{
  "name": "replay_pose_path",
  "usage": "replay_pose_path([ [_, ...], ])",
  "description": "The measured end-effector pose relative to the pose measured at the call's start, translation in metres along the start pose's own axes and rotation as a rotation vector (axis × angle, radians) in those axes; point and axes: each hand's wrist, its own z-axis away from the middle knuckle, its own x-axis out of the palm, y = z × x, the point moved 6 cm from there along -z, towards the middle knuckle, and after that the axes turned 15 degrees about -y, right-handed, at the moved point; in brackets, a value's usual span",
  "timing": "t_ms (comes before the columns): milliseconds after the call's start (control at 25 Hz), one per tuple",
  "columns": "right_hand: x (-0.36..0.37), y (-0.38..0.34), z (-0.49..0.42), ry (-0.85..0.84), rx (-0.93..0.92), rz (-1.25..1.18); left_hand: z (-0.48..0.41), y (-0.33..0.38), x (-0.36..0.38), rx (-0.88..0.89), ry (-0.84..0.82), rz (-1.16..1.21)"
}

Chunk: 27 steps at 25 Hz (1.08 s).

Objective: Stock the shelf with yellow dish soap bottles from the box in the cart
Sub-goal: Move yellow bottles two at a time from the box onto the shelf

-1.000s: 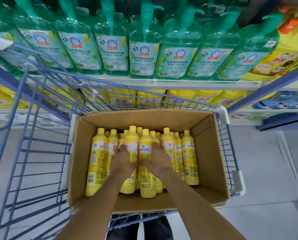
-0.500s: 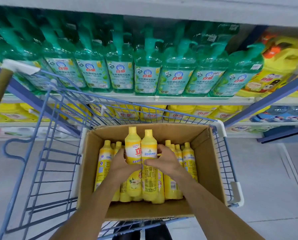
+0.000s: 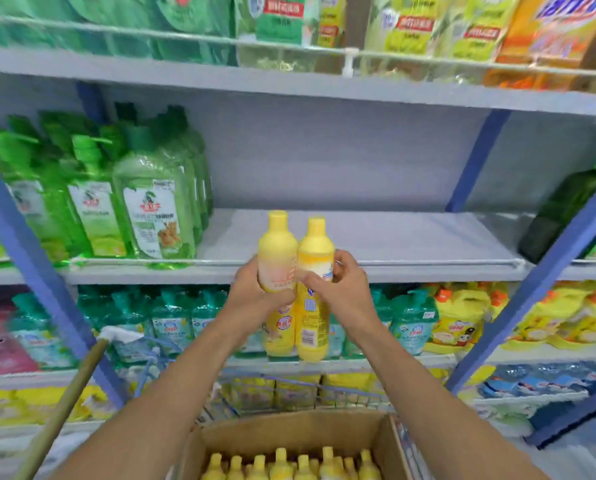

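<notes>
I hold two yellow dish soap bottles upright side by side in front of the middle shelf (image 3: pixel 376 237). My left hand (image 3: pixel 255 296) grips the left bottle (image 3: pixel 277 251) around its middle. My right hand (image 3: pixel 341 292) grips the right bottle (image 3: pixel 315 258). Both bottles hover at the shelf's front rail, with their caps level with its bare grey board. Below me the cardboard box (image 3: pixel 289 434) in the cart shows several more yellow bottles (image 3: pixel 289 465).
Green pump bottles (image 3: pixel 144 209) fill the shelf's left part and a dark green bottle (image 3: pixel 566 209) stands at its right end. Blue uprights (image 3: pixel 476 161) frame the bay. A wooden pole (image 3: pixel 64 403) leans at the lower left. Lower shelves hold teal and yellow bottles (image 3: pixel 456 317).
Both hands lifted the two bottles out of the box and up to the middle shelf. My view rose from the cart to the shelves.
</notes>
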Motion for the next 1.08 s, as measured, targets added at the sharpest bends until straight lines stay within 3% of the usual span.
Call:
replay_pose_path([
  [280,-0.048,-0.07,-0.091,-0.098,-0.157,0.02,-0.084,0.082,-0.012,0.12,0.085,-0.005],
  [480,-0.065,-0.06,-0.139,-0.178,-0.152,-0.125,-0.132,0.085,-0.02,0.125,0.204,0.035],
  [680,-0.068,-0.041,-0.177,-0.148,-0.146,-0.22,-0.157,0.065,-0.026,0.11,0.201,0.059],
  [920,-0.066,-0.022,-0.186,-0.206,-0.145,-0.083,-0.169,0.038,-0.029,0.136,0.123,0.037],
  [1080,-0.077,-0.006,-0.164,-0.13,-0.124,0.113,-0.164,0.025,-0.021,0.102,0.061,-0.045],
])
